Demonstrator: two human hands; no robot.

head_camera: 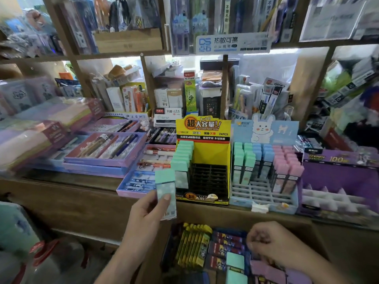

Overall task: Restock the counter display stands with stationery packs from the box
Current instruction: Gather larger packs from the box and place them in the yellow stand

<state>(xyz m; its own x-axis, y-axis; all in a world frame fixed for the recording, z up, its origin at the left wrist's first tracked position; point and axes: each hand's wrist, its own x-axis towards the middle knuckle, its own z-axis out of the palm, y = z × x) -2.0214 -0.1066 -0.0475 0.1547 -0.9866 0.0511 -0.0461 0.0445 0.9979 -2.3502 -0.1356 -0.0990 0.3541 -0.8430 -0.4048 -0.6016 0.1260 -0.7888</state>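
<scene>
While your left hand pinched the mint pack, your thumb lay flat on its front face and your fingers curled behind it, gripping the lower half. The pack stood nearly upright, its long axis running from six to twelve o'clock, the plain mint cap pointing up and the barcode end pointing down past your palm. You held it in the air over the front edge of the counter, just short of the stands.

At one o'clock from the pack stood the yellow display stand, with a column of matching mint packs down its left side and a black slotted grid beside them. Further toward three o'clock sat the blue rabbit stand, holding upright mint, blue and pink packs.

At five o'clock from the pack, your right hand hung over the box, its fingers curled and blurred; I cannot tell whether they held anything. Yellow, dark, mint and pink packs lay in the box beneath it.
</scene>
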